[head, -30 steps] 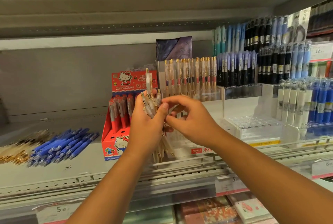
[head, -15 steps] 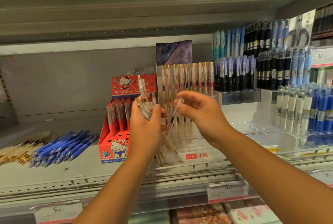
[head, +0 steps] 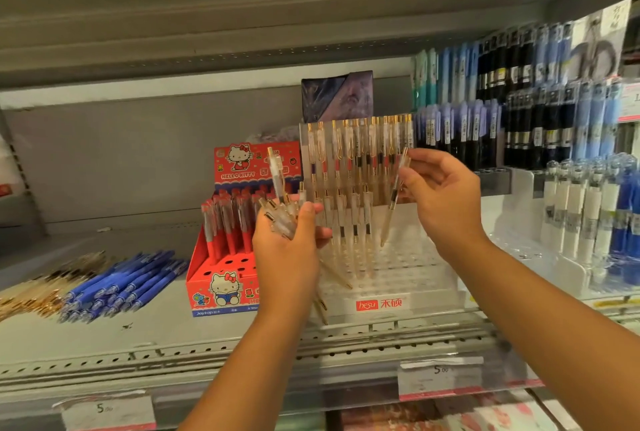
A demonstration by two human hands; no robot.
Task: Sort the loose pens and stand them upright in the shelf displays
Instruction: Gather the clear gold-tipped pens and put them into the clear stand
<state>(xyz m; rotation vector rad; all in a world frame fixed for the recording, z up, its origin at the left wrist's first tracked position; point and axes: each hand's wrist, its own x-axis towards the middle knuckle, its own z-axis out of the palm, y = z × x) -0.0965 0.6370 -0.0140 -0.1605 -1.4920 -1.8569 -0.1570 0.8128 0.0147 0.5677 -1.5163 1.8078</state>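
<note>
Right hand (head: pixel 446 202) pinches one pen (head: pixel 394 195) near upright, tip down, over the display (head: pixel 398 278). Left hand (head: pixel 287 257) grips a bundle (head: pixel 280 212), clickers up.

Bare left hand (head: pixel 289 250), right hand (head: pixel 445 203)

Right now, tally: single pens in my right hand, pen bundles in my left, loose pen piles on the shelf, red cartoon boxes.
Held in right hand, single pen: 1
Held in left hand, pen bundle: 1
Loose piles: 2, blue pile and gold pile
Red box: 1
Total: 5
</note>
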